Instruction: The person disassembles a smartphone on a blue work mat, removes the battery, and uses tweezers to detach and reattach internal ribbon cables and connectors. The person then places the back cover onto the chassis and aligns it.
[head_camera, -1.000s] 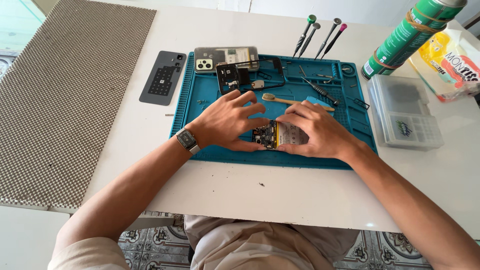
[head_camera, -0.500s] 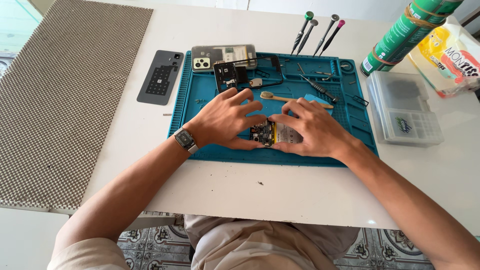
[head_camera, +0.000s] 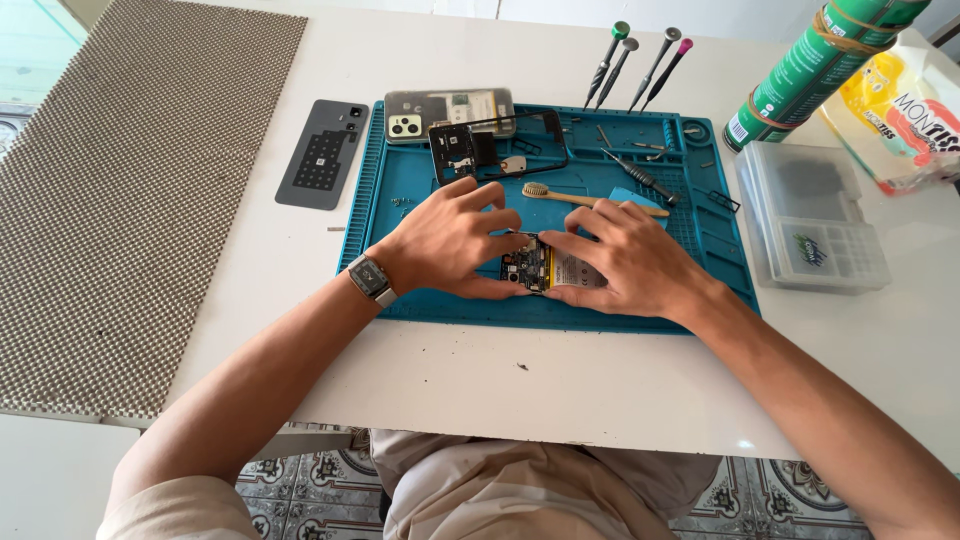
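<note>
An opened phone (head_camera: 545, 270) with its circuit board and yellowish battery exposed lies on the blue repair mat (head_camera: 420, 190). My left hand (head_camera: 455, 240) rests over its left end, fingertips on the board's top edge. From the other side my right hand (head_camera: 625, 262) covers the battery end and pinches the phone. Both hands hold the phone down; most of it is hidden under them. A watch sits on my left wrist.
A black phone frame (head_camera: 495, 145), a phone back with cameras (head_camera: 445, 110) and a wooden brush (head_camera: 590, 198) lie on the mat. A grey back cover (head_camera: 322, 152) lies left of it. Screwdrivers (head_camera: 640, 60), a green can (head_camera: 815, 65), a clear parts box (head_camera: 815, 215) stand right.
My hands stay on the phone; the fingers have shifted slightly over the board. The head camera has moved a little.
</note>
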